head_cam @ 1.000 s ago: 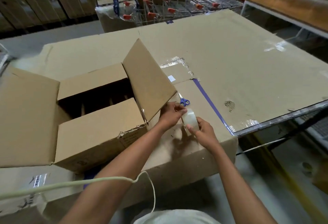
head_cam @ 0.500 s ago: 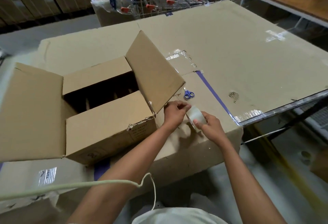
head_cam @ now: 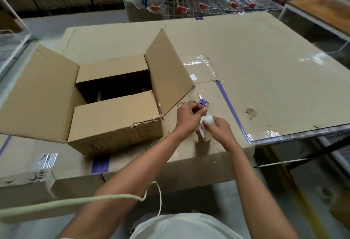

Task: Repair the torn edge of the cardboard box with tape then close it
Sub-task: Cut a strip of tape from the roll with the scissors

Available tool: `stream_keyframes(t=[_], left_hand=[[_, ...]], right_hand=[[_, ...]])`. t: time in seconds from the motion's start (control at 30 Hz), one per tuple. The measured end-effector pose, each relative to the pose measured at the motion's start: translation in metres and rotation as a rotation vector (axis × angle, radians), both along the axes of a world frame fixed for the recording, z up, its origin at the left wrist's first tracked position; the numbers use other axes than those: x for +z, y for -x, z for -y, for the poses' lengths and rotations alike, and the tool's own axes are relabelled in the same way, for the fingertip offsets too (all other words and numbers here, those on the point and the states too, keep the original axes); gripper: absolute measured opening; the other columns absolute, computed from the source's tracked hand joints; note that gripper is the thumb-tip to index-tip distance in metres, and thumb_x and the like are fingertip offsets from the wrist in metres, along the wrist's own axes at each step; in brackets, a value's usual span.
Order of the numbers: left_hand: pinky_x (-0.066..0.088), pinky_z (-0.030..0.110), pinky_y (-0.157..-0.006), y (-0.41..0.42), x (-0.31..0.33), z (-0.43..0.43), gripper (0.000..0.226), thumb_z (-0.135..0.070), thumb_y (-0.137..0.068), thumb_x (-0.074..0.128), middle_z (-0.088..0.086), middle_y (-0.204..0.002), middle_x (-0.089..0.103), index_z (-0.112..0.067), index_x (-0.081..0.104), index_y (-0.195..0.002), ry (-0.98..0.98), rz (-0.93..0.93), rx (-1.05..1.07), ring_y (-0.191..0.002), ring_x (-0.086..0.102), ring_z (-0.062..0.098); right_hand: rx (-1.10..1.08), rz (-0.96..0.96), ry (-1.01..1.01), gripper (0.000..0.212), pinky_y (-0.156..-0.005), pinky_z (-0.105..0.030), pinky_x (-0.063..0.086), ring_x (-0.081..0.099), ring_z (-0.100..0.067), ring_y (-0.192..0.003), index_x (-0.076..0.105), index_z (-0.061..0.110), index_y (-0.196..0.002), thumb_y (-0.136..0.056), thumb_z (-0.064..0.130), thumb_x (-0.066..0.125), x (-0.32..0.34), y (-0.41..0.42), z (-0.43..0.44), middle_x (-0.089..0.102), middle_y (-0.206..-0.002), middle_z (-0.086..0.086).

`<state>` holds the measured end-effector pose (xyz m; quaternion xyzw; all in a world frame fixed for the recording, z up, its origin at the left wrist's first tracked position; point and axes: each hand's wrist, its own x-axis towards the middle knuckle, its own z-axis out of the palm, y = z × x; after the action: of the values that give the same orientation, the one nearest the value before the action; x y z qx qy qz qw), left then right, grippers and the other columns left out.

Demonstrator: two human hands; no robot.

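Gripping tape roll (head_cam: 208, 121) in right hand (head_cam: 217, 131), pinching its loose end with left hand (head_cam: 188, 115), near bench front edge; risking tape folding onto itself before reaching torn box edge (head_cam: 145, 122).

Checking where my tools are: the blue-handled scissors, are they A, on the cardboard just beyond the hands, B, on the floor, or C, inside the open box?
A: the scissors lie on the cardboard-covered table, just beyond the left hand, outside the box.
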<state>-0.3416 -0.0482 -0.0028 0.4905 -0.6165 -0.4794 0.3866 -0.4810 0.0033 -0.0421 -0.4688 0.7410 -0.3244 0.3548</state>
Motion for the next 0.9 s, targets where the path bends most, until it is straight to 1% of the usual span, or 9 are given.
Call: stream_keyframes(t=[0.17,0.23,0.3,0.37,0.43,0.5,0.6,0.73,0.9], left_hand=[[0.063,0.039,-0.080,0.003,0.014,-0.011,0.003,-0.008,-0.089,0.079,0.002,-0.082,0.075,-0.007,0.078,-0.087,0.093,0.004,0.078,-0.080,0.076,0.021],[0.063,0.042,-0.076,0.003,0.019,-0.013,0.002,-0.008,-0.089,0.079,0.001,-0.081,0.073,-0.007,0.079,-0.087,0.129,-0.007,0.126,-0.076,0.075,0.022],[0.065,0.045,-0.074,0.002,0.024,-0.016,0.002,-0.008,-0.090,0.078,0.004,-0.084,0.075,-0.006,0.079,-0.090,0.125,-0.067,0.171,-0.075,0.076,0.024],[0.065,0.048,-0.074,0.000,0.026,-0.016,0.004,-0.008,-0.092,0.077,0.011,-0.086,0.077,-0.010,0.079,-0.089,0.107,-0.126,0.219,-0.074,0.077,0.026],[0.064,0.050,-0.074,-0.003,0.028,-0.016,0.020,-0.010,-0.091,0.077,0.010,-0.084,0.078,-0.026,0.075,-0.080,0.100,-0.168,0.282,-0.073,0.077,0.027],[0.065,0.049,-0.076,-0.005,0.029,-0.017,0.032,-0.010,-0.090,0.078,0.009,-0.082,0.078,-0.038,0.071,-0.076,0.112,-0.201,0.309,-0.075,0.077,0.027],[0.065,0.038,-0.074,-0.007,0.025,-0.026,0.021,-0.007,-0.091,0.076,0.015,-0.087,0.077,-0.025,0.074,-0.080,0.086,-0.281,0.352,-0.074,0.078,0.024],[0.063,0.027,-0.075,-0.018,0.010,-0.043,0.002,0.000,-0.091,0.075,0.017,-0.094,0.076,0.001,0.076,-0.091,-0.023,-0.464,0.455,-0.076,0.077,0.023],[0.063,0.026,-0.077,-0.043,-0.034,-0.066,0.008,0.003,-0.084,0.079,0.017,-0.104,0.074,-0.005,0.079,-0.087,-0.229,-0.579,0.614,-0.092,0.073,0.030]], right_hand=[[0.027,0.017,-0.066,0.041,-0.075,-0.037,0.050,0.067,-0.029,-0.092,0.074,0.014,-0.099,-0.090,0.055,0.070,0.009,0.012,0.004,0.073,-0.092,-0.005],[0.039,0.059,-0.049,0.064,-0.096,-0.039,0.051,0.063,-0.027,-0.120,0.065,0.020,-0.134,-0.084,0.057,0.077,0.010,0.021,0.004,0.067,-0.129,-0.005],[0.078,0.085,0.064,0.070,-0.107,-0.043,0.049,0.061,-0.022,-0.127,0.056,0.043,-0.139,-0.076,0.060,0.082,0.014,0.026,0.000,0.061,-0.142,0.005],[0.079,0.073,0.220,0.054,-0.093,-0.036,0.053,0.069,-0.014,-0.100,0.063,0.054,-0.121,-0.070,0.062,0.082,0.015,0.028,-0.005,0.071,-0.127,0.011],[0.015,0.097,0.338,0.047,-0.070,-0.034,0.049,0.058,-0.019,-0.067,0.075,0.045,-0.106,-0.062,0.057,0.082,0.016,0.025,-0.011,0.078,-0.102,0.001],[-0.008,0.079,0.407,0.048,-0.060,-0.039,0.045,0.051,-0.032,-0.062,0.079,0.035,-0.101,-0.056,0.047,0.091,0.017,0.023,-0.014,0.075,-0.082,-0.005],[0.032,-0.068,0.412,0.059,-0.053,-0.018,0.036,0.042,-0.010,-0.053,0.080,0.026,-0.102,-0.048,0.033,0.102,0.017,0.020,-0.013,0.055,-0.055,0.017],[0.080,-0.265,0.336,0.071,-0.059,-0.022,0.043,0.051,-0.005,-0.054,0.076,0.036,-0.104,-0.039,0.061,0.095,0.017,0.018,-0.003,0.059,-0.059,0.011],[0.196,-0.606,0.290,0.105,-0.059,-0.031,0.053,0.068,-0.020,-0.063,0.068,0.036,-0.119,-0.037,0.101,0.055,-0.010,0.016,-0.001,0.059,-0.064,0.012]])
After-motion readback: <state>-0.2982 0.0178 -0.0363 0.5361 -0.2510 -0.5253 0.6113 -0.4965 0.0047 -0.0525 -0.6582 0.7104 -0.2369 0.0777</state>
